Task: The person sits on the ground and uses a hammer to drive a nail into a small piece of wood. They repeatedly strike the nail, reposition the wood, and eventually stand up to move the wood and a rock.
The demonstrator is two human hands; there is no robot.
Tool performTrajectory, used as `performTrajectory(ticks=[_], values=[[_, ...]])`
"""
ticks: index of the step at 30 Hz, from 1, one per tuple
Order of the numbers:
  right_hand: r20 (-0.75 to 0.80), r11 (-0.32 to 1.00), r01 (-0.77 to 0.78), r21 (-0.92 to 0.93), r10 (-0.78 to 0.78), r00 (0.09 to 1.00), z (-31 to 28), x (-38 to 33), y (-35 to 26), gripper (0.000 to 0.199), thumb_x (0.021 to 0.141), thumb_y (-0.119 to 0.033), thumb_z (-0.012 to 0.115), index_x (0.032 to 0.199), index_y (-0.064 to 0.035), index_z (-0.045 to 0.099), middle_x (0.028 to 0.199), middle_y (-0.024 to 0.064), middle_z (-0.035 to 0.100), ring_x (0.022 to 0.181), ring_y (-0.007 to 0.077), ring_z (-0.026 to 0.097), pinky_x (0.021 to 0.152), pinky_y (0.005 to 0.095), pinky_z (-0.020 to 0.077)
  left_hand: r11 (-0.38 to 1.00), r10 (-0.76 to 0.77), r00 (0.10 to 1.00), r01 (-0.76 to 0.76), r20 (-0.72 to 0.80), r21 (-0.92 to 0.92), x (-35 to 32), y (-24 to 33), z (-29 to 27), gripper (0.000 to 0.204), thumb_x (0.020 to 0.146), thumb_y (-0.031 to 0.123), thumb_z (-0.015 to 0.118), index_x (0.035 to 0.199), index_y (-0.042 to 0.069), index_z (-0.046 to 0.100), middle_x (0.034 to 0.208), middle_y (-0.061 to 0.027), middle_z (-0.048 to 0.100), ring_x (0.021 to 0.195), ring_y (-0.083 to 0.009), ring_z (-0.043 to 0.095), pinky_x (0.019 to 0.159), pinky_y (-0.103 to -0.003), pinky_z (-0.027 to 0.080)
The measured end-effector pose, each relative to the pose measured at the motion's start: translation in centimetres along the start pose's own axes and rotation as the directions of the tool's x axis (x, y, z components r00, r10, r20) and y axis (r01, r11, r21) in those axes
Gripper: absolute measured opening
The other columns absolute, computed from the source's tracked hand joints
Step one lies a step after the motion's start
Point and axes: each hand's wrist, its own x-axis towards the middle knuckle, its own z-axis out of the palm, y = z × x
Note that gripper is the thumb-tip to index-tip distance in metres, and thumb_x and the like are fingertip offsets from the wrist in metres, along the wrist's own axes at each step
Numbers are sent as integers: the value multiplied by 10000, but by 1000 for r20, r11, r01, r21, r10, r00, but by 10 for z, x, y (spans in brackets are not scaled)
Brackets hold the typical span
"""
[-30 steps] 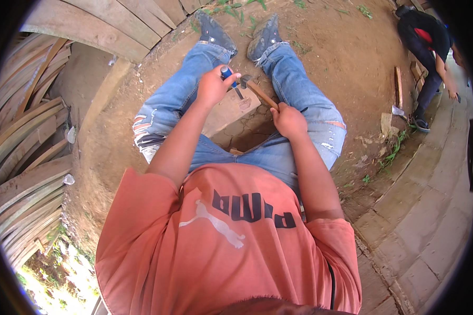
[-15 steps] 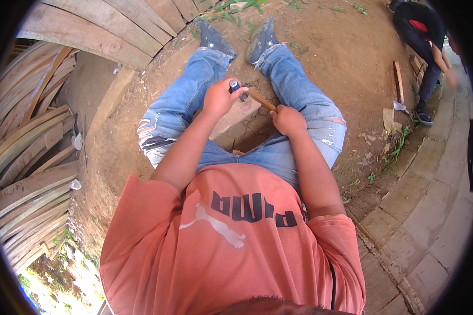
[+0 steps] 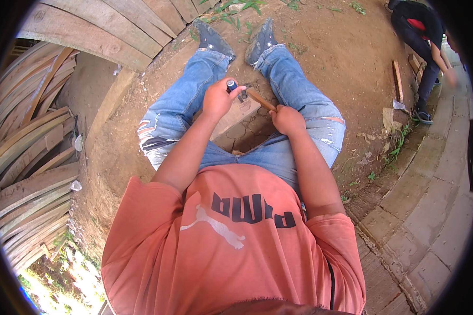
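Between my bent legs lies a wooden block [image 3: 230,119]. My left hand [image 3: 219,100] is wrapped round the blue handle of a chisel [image 3: 232,84], which stands roughly upright over the block's far end. My right hand [image 3: 289,121] grips the wooden handle of a hammer [image 3: 261,100]. The hammer's dark head is close beside the chisel; whether the two touch I cannot tell. My left fingers hide part of the chisel, and its cutting edge is too small to make out.
Stacked boards [image 3: 34,142] fill the left side, and planks [image 3: 97,26] lie at the far left. To the right runs a paved strip [image 3: 423,210]. Another person [image 3: 423,42] bends over at the far right, near a loose wood strip [image 3: 398,81] on the dirt.
The top of the chisel has shifted slightly left with my left hand. My right hand and the hammer are almost where they were.
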Motion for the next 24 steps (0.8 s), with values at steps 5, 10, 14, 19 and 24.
performTrajectory(ticks=[5,10,14,19,24], values=[[10,1000,-1,0,1,1000,1,1,1,456,1082,-428,548,1171,-31,752,1154,238,776,1120,423,737,977,545,571,1000,31,999,-32,-23,-1,-1,-4,3,361,909,375,883,991,61,724,768,-113,689,676,-266,618,667,-389,507],[10,1000,-8,7,8,1000,1,2,2,456,1081,-426,549,1167,-28,755,1165,238,773,1132,421,733,987,542,569,1000,2,1000,-2,9,5,-1,-1,0,389,912,436,859,990,77,732,812,-133,716,734,-337,668,686,-432,527],[10,1000,-9,10,9,1000,0,1,1,459,1083,-423,546,1170,-25,756,1170,238,772,1136,420,732,988,540,567,999,-31,999,30,33,18,-1,0,-1,398,913,461,850,995,88,739,842,-142,736,770,-372,699,697,-452,538],[16,1000,-6,11,6,1000,-3,-1,-2,462,1085,-423,543,1170,-22,756,1174,240,771,1137,420,731,988,541,567,1000,19,1000,-19,7,6,-3,2,1,365,910,404,873,1007,80,734,794,-115,701,707,-290,640,677,-407,516],[16,1000,1,12,-1,1000,-2,0,0,462,1086,-424,542,1173,-22,754,1182,244,767,1144,420,728,990,542,566,1000,21,999,-21,28,-19,-3,0,0,398,907,451,855,1005,83,740,846,-143,735,780,-368,704,699,-447,538]])
